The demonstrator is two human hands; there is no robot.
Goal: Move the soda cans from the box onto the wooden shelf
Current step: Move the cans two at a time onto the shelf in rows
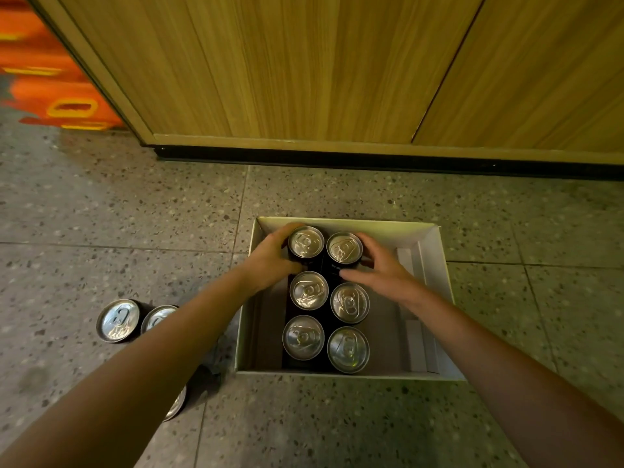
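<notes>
The left hand [270,256] is wrapping its fingers around the far-left can [306,243] in the box [435,265], thumb on the near side and fingertips curling over the far rim, so it is gripping that can. The right hand [380,265] is cupping the far-right can [344,248] from the right, thumb pressing the dark side wall near the middle and fingers bending around the far side, gripping it too. These two cans are standing upright, touching each other, at the far end of a double row. Nearer in the same row, four more cans are standing upright in two pairs: a middle pair [309,290] and a near pair [303,337], all with silver tops and pull tabs showing. The row is sitting toward the left of the box, leaving bare floor along its right wall. The box is resting on a speckled tile floor [135,214]. To the left of the box, loose cans [118,320] are standing on the floor, partly hidden by the left forearm. Beyond the box, wooden panels [304,69] are rising from a dark base strip, and orange crates [50,86] are showing at the far left.
</notes>
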